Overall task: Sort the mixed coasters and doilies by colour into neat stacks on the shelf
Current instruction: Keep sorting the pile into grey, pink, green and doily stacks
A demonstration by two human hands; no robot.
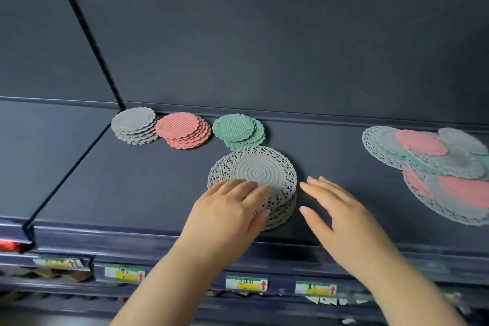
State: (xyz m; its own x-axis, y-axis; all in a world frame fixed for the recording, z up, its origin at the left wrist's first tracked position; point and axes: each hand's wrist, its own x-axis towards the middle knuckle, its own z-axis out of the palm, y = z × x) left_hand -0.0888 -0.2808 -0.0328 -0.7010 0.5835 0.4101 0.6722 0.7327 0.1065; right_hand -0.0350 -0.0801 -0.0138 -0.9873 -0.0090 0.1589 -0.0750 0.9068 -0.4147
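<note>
- Left hand [227, 209]: open, palm down, fingers flat on the near-left edge of the stack of grey lacy round doilies [254, 185]. Not gripping; reads as pinning the pile so it doesn't slide on the dark blue-grey shelf [132, 180].
- Right hand [341, 217]: open, fingers spread, just right of the same stack. Can't tell if the fingertips touch its edge. Likely set to square the pile against the left hand.
- Top doily has a solid ringed centre with a lace rim; lower layers fan out towards the near side, so the stack isn't neat yet.
- Beyond the left hand, against the back wall: three stacks of small scalloped coasters, grey coasters [134, 126], pink coasters [182, 131], green coasters [238, 131]. Row at the back keeps the front free as working space. All three lean a bit.
- Far right of the right hand, well apart: unsorted heap of mixed grey, pink and green doilies and coasters [434, 167], overlapping, spread flat.
- Judgement: coasters mostly sorted, the grey doily pile in progress, pink and green doilies not yet pulled from the heap.
- Risk: lace edges may snag each other when nudged; push from both sides, low.
</note>
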